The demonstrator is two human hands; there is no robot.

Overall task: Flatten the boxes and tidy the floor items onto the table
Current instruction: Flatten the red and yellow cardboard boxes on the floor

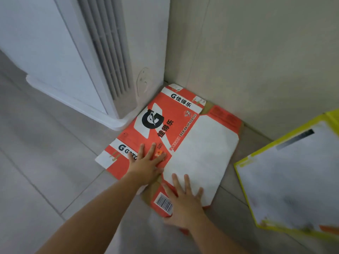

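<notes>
An orange and white drinks carton (183, 132) lies flattened on the tiled floor in the corner of the room. My left hand (146, 162) rests flat on its orange panel, fingers spread. My right hand (185, 200) presses flat on the near end, over the white panel beside a barcode, with the thumb at the carton's near edge. A second flattened box (289, 173), white with yellow edges, lies on the floor to the right.
A tall white floor-standing air conditioner (88, 57) stands at the left against the wall, its base touching the orange carton's far corner. Beige walls (256, 52) close the corner behind. Grey floor tiles (45, 180) stretch to the left and front.
</notes>
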